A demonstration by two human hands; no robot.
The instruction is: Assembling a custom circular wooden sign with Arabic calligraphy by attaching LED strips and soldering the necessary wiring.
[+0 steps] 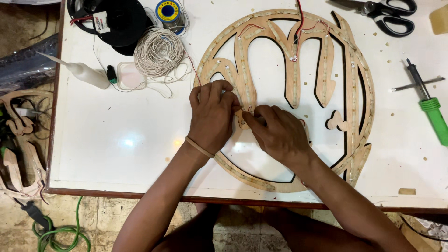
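Your 2 hands meet at the left inner curve of the big round wooden cutout (354, 93). Your left hand (212, 116) presses down, fingers curled, steadying it. Your right hand (277, 133) pinches a small wooden piece (242, 119) there.

On the white table (116, 154) lie one round wooden cutout sign (359, 93), one pair of scissors (387, 11) and one green-handled soldering iron (431, 109). There is also one coil of white wire (158, 51), one black spool (119, 18), one solder reel (168, 11) and one white glue bottle (86, 72). Two hands, the left hand (212, 114) and the right hand (277, 130), are in view.
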